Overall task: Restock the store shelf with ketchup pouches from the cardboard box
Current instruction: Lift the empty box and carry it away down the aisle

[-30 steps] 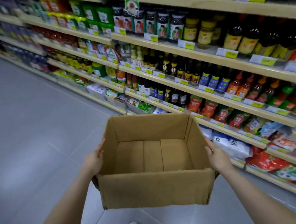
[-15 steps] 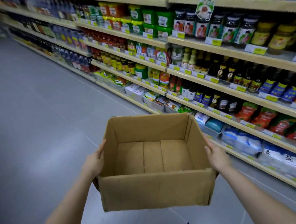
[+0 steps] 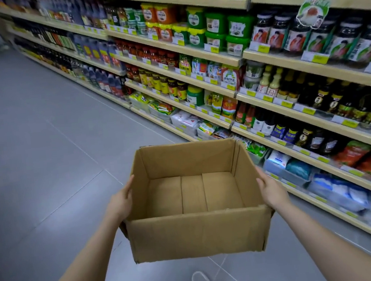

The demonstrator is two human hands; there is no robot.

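I carry an open brown cardboard box (image 3: pixel 196 235) in front of me at waist height. Nothing lies on its bare bottom. My left hand (image 3: pixel 121 203) grips its left wall and my right hand (image 3: pixel 271 190) grips its right wall. Red ketchup pouches (image 3: pixel 365 158) stand in a row on a low shelf at the far right, apart from the box. A few more red pouches (image 3: pixel 244 114) stand on a shelf further along, above and right of the box.
Long wooden store shelves (image 3: pixel 235 60) packed with jars, bottles and bags run along the right side of the aisle. Grey tiled floor (image 3: pixel 31 145) stretches to the left and ahead. My shoe (image 3: pixel 200 280) shows below the box.
The shelves have slid to the right and towards me as I walk along the aisle; the ketchup pouches are now further right. Both hands keep the same hold on the box.
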